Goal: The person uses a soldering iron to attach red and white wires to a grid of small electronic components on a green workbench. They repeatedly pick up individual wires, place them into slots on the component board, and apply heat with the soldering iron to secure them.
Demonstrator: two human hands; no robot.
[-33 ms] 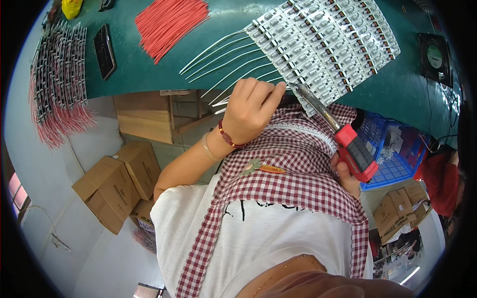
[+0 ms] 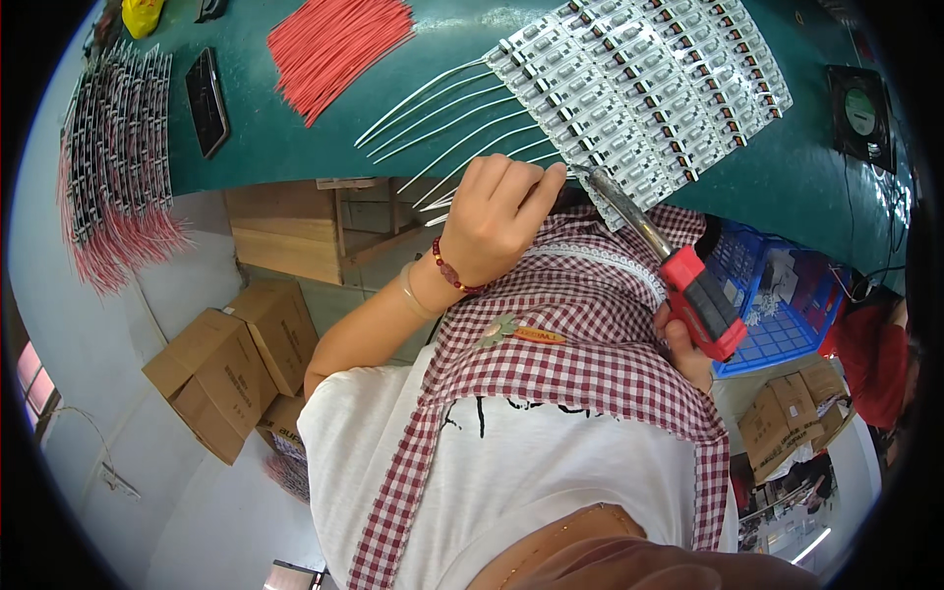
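My left hand (image 2: pixel 501 211) is closed in a pinch at the near-left edge of a panel of small white circuit boards (image 2: pixel 649 93). A thin white wire appears to run into its fingertips, though the fingers hide the wire's end. Several white wires (image 2: pixel 442 125) stick out leftward from the panel's left edge. In my right hand (image 2: pixel 685 354), closed round the handle, is a red and black soldering iron (image 2: pixel 700 303). Its metal tip reaches the panel's edge just right of my left fingertips. Whether the tip touches the joint I cannot tell.
A bundle of red wires (image 2: pixel 339 49) lies on the green table (image 2: pixel 251 147). Left of it are a phone (image 2: pixel 207 103) and a stack of wired boards (image 2: pixel 118 147). A black device with a round dial (image 2: pixel 861 113) sits at right, above a blue basket (image 2: pixel 777 315). Cardboard boxes (image 2: pixel 211 379) stand below left.
The soldering iron has shifted very slightly. Otherwise both hands and the panel stay where they were.
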